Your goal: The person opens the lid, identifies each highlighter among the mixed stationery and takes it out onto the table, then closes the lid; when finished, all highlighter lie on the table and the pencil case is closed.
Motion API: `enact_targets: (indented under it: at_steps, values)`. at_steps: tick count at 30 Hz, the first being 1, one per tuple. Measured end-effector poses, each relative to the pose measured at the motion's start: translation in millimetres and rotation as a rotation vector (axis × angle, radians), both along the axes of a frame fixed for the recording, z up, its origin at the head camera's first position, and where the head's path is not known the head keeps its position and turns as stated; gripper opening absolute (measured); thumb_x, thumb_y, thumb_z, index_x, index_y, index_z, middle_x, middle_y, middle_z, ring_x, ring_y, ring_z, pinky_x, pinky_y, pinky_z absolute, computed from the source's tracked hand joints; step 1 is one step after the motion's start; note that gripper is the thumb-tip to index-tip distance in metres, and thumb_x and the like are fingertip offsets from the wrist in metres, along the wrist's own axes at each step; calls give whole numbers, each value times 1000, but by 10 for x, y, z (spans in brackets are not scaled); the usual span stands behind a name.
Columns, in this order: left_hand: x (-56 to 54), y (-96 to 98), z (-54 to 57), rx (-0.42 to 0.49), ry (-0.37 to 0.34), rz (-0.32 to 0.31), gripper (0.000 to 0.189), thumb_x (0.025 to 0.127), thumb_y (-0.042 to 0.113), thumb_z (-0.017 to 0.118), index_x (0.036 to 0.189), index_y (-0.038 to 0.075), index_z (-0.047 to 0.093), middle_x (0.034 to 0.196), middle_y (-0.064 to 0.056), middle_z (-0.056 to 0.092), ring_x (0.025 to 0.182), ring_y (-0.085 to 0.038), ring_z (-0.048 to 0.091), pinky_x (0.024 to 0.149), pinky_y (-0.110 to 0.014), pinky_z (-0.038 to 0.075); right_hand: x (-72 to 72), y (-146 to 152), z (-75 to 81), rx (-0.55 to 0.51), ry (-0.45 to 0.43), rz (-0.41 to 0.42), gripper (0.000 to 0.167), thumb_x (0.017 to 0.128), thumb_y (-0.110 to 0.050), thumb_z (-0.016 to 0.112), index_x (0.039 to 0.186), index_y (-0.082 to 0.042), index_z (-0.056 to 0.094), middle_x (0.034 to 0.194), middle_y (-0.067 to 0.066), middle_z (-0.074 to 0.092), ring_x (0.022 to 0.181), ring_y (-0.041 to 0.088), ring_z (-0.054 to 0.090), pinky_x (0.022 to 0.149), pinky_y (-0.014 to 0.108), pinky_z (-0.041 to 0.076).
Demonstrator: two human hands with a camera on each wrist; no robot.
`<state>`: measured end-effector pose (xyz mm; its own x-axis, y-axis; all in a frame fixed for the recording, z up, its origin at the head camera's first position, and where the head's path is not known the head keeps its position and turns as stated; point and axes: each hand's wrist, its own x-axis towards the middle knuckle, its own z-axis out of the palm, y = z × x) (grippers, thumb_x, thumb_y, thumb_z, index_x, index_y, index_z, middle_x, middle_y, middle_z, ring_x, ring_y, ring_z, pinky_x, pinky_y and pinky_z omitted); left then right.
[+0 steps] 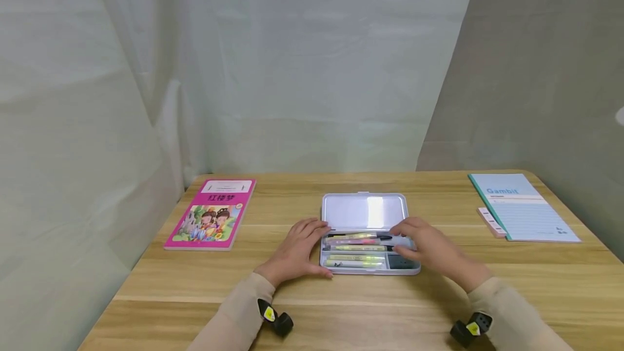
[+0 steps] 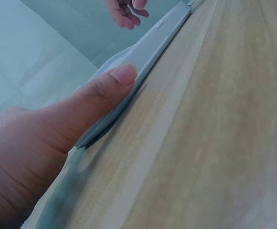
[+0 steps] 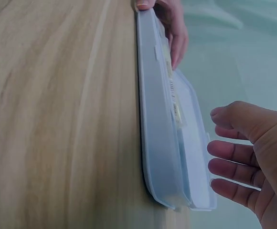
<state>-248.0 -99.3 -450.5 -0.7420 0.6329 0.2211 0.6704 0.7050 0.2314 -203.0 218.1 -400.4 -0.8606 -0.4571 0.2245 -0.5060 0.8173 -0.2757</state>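
Observation:
An open white pencil case (image 1: 363, 271) lies on the table with its lid (image 1: 346, 211) laid back. Several pens and highlighters (image 1: 358, 248) fill its long compartments, and a dark block (image 1: 401, 262) sits in the small front right one. My left hand (image 1: 297, 253) holds the case's left end, thumb (image 2: 98, 93) against the front wall and fingers toward the back left corner. Over the right end hovers my right hand (image 1: 431, 248), fingers (image 3: 234, 155) loosely bent and apart, nothing between them. The right wrist view shows a gap between this hand and the case.
A pink picture book (image 1: 210, 214) lies at the table's left. On the right is a light blue notebook (image 1: 526, 207), with a small pale pink item (image 1: 491, 222) partly under its left edge. Pale cloth (image 1: 312, 69) hangs behind the wooden table (image 1: 380, 318).

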Motion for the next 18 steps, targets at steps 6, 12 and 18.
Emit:
enact_targets:
  at_steps: [6, 12, 18]
  values:
    - [0, -6, -8, -3, 6, 4, 100, 64, 70, 73, 143, 16, 45, 148, -2, 43, 140, -25, 34, 121, -45, 25, -24, -69, -39, 6, -10, 22, 25, 84, -22, 74, 105, -11, 68, 96, 0, 64, 87, 13, 59, 78, 34, 58]
    - [3, -4, -5, -11, 12, 9, 101, 64, 71, 73, 143, 16, 45, 148, -1, 43, 140, -25, 34, 121, -45, 25, -62, -139, -67, 63, 3, 41, 23, 82, -21, 75, 102, -11, 69, 94, -1, 64, 87, 13, 60, 78, 33, 58]
    - [2, -7, -16, -14, 22, 8, 101, 63, 72, 73, 143, 16, 45, 148, -2, 44, 140, -25, 34, 121, -45, 25, -104, -198, -97, 90, 20, 64, 19, 81, -20, 75, 97, -11, 71, 93, -1, 66, 87, 12, 60, 80, 34, 58]
